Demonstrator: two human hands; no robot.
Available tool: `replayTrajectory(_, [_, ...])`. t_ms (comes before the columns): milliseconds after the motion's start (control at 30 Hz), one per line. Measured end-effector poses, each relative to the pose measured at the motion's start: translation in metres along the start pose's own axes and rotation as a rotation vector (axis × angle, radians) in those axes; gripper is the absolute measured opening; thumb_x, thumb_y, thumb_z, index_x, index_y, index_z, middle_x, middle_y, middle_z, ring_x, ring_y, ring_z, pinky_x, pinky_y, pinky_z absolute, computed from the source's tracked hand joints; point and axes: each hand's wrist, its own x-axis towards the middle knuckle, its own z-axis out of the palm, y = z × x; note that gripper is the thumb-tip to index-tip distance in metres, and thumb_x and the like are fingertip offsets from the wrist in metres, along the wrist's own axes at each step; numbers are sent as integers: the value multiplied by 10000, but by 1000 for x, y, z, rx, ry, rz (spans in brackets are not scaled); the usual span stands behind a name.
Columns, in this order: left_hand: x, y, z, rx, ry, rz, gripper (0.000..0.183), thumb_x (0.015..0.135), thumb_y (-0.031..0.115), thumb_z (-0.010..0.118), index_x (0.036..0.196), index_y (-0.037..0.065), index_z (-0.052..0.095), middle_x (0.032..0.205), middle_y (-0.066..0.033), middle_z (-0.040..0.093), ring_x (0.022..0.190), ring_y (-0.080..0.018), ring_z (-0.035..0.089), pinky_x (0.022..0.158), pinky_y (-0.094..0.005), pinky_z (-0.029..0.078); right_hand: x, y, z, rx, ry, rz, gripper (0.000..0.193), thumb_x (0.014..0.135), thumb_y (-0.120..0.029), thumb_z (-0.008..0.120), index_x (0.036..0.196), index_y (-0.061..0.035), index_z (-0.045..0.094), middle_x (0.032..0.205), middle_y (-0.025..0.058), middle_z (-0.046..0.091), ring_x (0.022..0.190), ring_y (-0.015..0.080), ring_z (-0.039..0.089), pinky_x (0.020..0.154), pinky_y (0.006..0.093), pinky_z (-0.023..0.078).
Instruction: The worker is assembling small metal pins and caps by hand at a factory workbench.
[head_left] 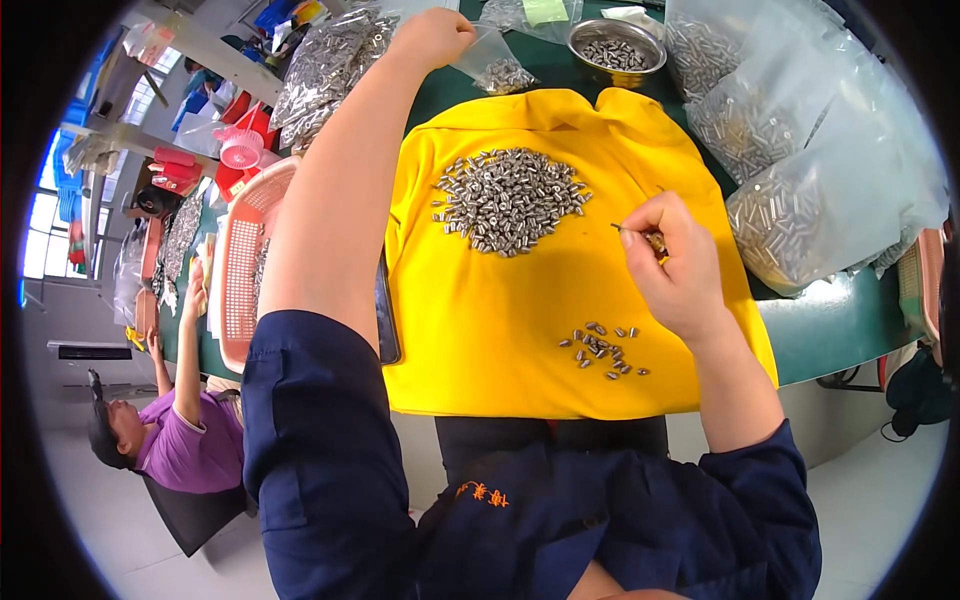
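My left hand [432, 40] reaches to the far edge of the table. Its fingers are closed at the edge of a small clear plastic bag [502, 68] with small metal pieces inside. Over the right side of a yellow cloth [480, 350], my right hand [678, 262] is closed in a pinch on a thin, dark-tipped tool [618, 228]. Something brass-coloured shows between its fingers, too small to name. A large heap of short metal cylinders [512, 200] lies on the cloth's far half. Several more cylinders [602, 350] are scattered nearer me, below my right hand.
A metal bowl [616, 52] of parts stands at the back. Large clear bags of metal parts [790, 215] crowd the right; another bag [325, 75] lies far left. A pink basket [238, 285] stands beside my left arm. A person in purple [195, 440] sits at the left.
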Motion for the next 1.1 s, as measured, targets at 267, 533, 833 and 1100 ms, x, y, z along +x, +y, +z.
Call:
replayTrajectory(267, [-42,19,-39,-516,168,432,257,739,245,491,847,54,624,832,-148,604,794,-303,569,716,-358,445,-1,5,0,-31,33,-21,58,730,-20,503,772,-32,464,646,79,506,541,176,498,508,254,402])
replayTrajectory(533, [-160,50,-35,-302,-207,58,235,751,230,579,925,75,609,807,-55,629,752,-130,587,683,-250,443,3,8,3,16,64,-8,53,738,-49,498,777,-38,465,650,65,509,537,151,489,492,249,385])
replayTrajectory(833, [-223,71,18,-348,-14,17,189,693,174,602,860,87,598,803,-108,589,760,-269,558,684,-348,441,2,22,13,-43,72,-69,78,739,-92,498,784,-34,471,668,74,536,559,164,500,515,270,390])
replayTrajectory(1100, [-217,75,15,-271,-104,9,125,715,126,575,824,69,596,760,-99,588,696,-200,578,638,-304,442,3,26,12,-25,80,-46,88,743,-103,497,785,-29,472,667,78,535,582,168,502,538,270,396])
